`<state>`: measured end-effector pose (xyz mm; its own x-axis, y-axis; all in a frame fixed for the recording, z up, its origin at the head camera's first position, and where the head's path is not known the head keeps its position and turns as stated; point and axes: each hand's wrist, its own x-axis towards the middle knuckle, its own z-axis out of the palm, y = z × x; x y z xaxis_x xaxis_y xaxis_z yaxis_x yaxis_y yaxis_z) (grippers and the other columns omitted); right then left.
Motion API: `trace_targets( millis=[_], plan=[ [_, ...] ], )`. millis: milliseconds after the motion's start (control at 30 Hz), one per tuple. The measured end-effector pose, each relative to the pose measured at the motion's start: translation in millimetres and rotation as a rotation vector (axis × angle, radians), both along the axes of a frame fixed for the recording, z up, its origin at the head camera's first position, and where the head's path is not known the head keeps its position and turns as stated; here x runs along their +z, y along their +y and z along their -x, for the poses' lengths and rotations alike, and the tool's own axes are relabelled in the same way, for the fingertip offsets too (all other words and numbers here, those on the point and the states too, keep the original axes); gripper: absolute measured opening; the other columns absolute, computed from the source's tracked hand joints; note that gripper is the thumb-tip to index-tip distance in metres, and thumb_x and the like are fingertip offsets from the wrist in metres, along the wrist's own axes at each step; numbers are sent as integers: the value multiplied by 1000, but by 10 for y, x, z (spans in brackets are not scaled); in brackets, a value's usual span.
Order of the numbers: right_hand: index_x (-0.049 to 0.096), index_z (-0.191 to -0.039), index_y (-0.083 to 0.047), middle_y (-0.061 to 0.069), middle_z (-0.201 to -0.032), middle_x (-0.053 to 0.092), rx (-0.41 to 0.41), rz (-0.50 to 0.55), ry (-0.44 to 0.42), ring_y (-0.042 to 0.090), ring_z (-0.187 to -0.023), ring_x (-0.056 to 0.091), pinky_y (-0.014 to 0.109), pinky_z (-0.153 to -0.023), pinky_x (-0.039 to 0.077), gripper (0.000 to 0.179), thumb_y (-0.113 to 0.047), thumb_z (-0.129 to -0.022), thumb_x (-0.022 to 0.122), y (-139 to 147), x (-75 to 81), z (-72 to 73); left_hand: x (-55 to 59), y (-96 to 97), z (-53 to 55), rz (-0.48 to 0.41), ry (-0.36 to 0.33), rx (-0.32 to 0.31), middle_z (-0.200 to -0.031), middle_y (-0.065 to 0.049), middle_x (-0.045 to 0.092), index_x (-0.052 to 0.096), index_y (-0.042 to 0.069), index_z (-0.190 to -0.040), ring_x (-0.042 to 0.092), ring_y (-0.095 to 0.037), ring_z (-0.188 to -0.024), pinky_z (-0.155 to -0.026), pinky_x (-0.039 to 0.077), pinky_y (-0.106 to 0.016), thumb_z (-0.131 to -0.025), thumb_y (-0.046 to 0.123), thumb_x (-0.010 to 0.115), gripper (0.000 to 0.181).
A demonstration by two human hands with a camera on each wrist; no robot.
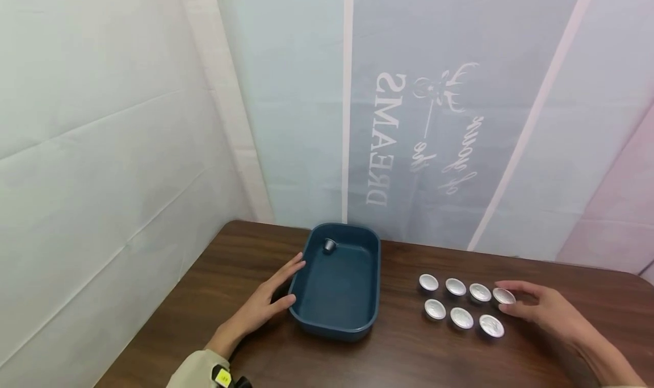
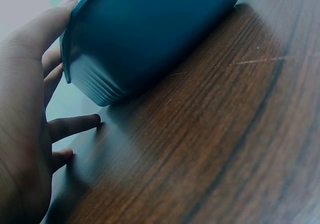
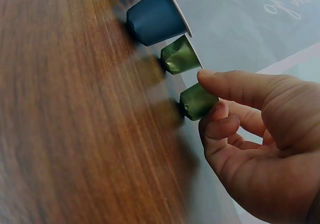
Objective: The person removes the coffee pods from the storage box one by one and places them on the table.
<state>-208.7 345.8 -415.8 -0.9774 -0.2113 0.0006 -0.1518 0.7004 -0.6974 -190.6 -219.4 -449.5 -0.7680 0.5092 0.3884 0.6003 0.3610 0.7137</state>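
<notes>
Coffee capsules with silver foil lids stand lid up in two rows on the table. In the head view my right hand (image 1: pixel 549 311) pinches the rightmost coffee capsule (image 1: pixel 504 296) of the back row between thumb and fingers. The right wrist view shows this coffee capsule (image 3: pixel 198 102) as green, with another green capsule (image 3: pixel 181 56) and a larger-looking blue capsule (image 3: pixel 156 19) beyond it. My left hand (image 1: pixel 258 305) rests at the left rim of a dark blue rectangular tray (image 1: pixel 378 286), its fingers extended along the side. One silvery capsule (image 1: pixel 329 245) lies in the tray's back left corner.
The dark wood table (image 1: pixel 403 354) ends at a fabric backdrop (image 1: pixel 306 121) behind and a white fabric wall (image 1: pixel 102 178) on the left. The remaining capsules (image 1: pixel 461 318) stand close together between the tray and my right hand.
</notes>
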Motion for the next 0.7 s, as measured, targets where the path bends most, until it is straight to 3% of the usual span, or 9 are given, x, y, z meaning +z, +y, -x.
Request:
trace_targets(
  millis=[267,500,700],
  plan=[
    [51,-133,0,1,-116,60,19,93,-5,5,-89,63,27,-68,49,56,-24,-87,72,32,-37,4,-3,10,25,-6,9,-9,-159,-4,14,27,12,-151,18,-23,-143,-101,23,-66,-97,16,52,60],
    [51,-134,-2,7,-117,60,14,89,-34,6,-89,63,28,-67,48,57,-26,-86,72,25,-21,9,-13,8,17,-13,21,-14,-159,-5,14,27,10,-151,17,-23,-143,-100,23,-67,-97,13,52,60],
    [49,-135,-2,1,-118,60,43,86,-23,5,-91,62,27,-69,48,56,-23,-88,71,53,-2,-9,-17,5,9,-12,17,-13,-159,-7,14,27,10,-151,18,-23,-143,-101,23,-67,-97,13,52,60]
  ],
)
